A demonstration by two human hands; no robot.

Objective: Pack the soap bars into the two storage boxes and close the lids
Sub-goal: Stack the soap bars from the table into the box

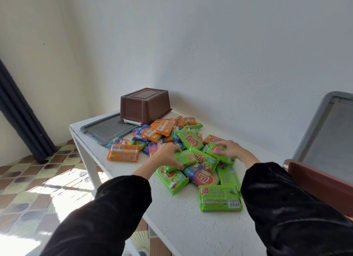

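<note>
White walls (229,55) meet in a corner, with a white table (181,223) set against them. We have patterned floor tiles (38,179) and a dark curtain (23,112) on our left. Brown box (143,104) sits upside down at the table's far edge, one end resting on a flat grey lid (104,130). Second box (317,181) is at the right frame edge, only partly visible, and we can't see its inside. Its raised lid (328,125) stands open behind it. Soap heap (168,130) lies loose on the table between the brown box and us, with orange, green and blue wrappers overlapping. One orange bar (123,153) lies just left of the heap. One green pack (219,198) is nearest us, barcode up, just beside our right sleeve (286,208). Our left hand (167,156) is clamped on a green bar (188,158) in the heap's near part, thumb at the near edge and fingers over the far edge. Our right hand (232,149) has its fingers curled down over a second green bar (214,150) on the heap's right side. Left sleeve (107,217) is black, same as the right.
</note>
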